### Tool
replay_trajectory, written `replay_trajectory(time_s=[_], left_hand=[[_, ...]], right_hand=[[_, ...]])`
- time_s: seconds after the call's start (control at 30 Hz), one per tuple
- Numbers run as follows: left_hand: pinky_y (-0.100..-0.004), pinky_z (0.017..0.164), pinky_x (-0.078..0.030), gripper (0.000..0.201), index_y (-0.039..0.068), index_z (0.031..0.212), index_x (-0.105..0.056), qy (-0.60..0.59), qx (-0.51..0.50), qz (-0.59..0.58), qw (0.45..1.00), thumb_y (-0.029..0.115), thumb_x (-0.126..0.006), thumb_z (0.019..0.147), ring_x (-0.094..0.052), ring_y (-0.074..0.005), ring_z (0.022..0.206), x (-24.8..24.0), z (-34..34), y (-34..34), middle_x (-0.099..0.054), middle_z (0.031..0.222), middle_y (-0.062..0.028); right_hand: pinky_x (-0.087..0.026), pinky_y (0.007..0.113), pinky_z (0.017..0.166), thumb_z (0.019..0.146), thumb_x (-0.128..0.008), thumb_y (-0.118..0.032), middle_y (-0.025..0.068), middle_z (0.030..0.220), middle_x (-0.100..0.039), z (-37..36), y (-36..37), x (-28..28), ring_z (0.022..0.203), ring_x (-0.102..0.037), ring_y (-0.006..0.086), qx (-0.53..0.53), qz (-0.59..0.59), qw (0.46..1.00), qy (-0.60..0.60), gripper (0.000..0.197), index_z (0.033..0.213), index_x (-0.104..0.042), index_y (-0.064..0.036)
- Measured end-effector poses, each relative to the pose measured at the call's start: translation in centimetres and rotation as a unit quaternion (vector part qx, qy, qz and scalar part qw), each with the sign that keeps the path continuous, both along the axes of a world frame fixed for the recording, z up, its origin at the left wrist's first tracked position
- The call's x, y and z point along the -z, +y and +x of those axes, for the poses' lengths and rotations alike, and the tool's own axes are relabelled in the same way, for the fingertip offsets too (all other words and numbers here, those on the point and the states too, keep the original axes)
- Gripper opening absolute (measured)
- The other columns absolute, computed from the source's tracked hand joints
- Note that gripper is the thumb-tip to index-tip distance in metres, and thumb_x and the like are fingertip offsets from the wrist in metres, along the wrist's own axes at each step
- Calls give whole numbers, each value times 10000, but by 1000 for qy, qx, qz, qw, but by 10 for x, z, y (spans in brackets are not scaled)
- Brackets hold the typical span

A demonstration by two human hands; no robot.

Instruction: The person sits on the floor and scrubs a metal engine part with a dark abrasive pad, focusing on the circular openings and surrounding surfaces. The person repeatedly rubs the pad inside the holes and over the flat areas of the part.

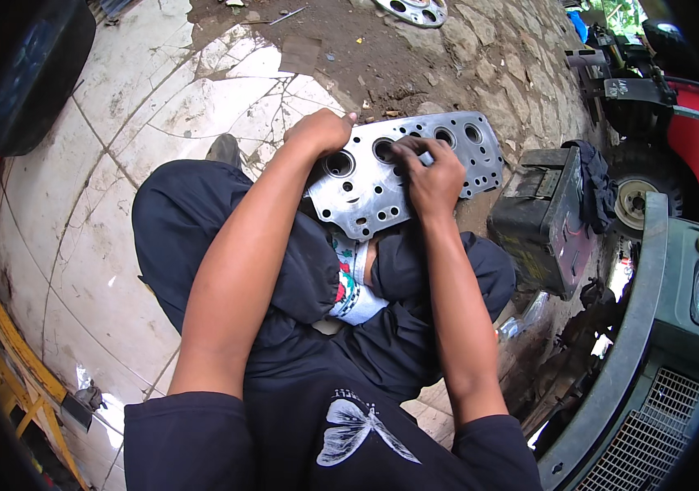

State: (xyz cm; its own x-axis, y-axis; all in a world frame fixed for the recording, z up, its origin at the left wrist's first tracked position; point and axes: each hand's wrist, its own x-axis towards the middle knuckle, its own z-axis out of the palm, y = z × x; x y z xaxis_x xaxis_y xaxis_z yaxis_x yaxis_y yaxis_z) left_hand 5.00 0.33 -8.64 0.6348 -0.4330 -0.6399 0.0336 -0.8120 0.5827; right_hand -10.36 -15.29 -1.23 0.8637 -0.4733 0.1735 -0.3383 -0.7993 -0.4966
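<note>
A silver metal cylinder head (378,194) with large round ports and several small holes rests tilted across my legs. My left hand (321,132) is closed over its upper left edge, thumb up, beside the leftmost port. Over the face, my right hand (435,176) has its fingers bent together at the second large port. A small pale grey piece (426,158) shows between those fingers; its kind cannot be made out. The right fingertips partly cover that port.
A dark metal box (536,184) with a dark cloth (597,184) stands to the right. Beyond are a red vehicle (697,147) and a green vehicle front (685,303). A yellow metal frame (22,360) lies left. Another round-holed metal part (415,11) lies on the dirt ahead.
</note>
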Motion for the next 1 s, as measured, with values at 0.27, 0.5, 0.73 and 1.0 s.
replay_trajectory(time_s=[0.27, 0.5, 0.73, 1.0], left_hand=[[-528, 1098, -491, 698, 47, 1336, -718, -18, -9, -8, 1000, 629, -433, 1075, -643, -398, 1326, -12, -4, 4, -693, 1396, -207], [-518, 1042, -537, 655, 6, 1233, -757, -61, -1, -16, 998, 588, -509, 1062, -686, -431, 1235, -26, -10, 6, -724, 1289, -267], [-516, 995, -536, 590, 29, 1135, -794, -88, 9, -33, 996, 543, -509, 1071, -709, -460, 1120, -15, -13, -2, -753, 1158, -276], [-508, 1011, -525, 557, 52, 1165, -795, -44, 46, -44, 997, 521, -505, 1080, -694, -448, 1156, -13, -8, -4, -744, 1198, -267]], right_hand=[[-547, 356, 924, 839, -915, -227, 100, 1003, -803, -23, -11, 15, 959, -752, 228, 132, 159, 964, -168, 303, 1052, -826, -30], [-572, 381, 852, 799, -908, -185, 126, 985, -799, -14, 1, -3, 909, -765, 279, 74, 51, 990, -105, 236, 991, -848, -61], [-571, 453, 744, 748, -924, -277, 178, 873, -766, 6, -8, -7, 794, -737, 390, -1, -51, 999, 18, 296, 950, -853, -72], [-573, 453, 757, 748, -914, -308, 154, 862, -769, 42, -15, 9, 789, -738, 371, -48, -43, 998, 22, 291, 922, -853, -84]])
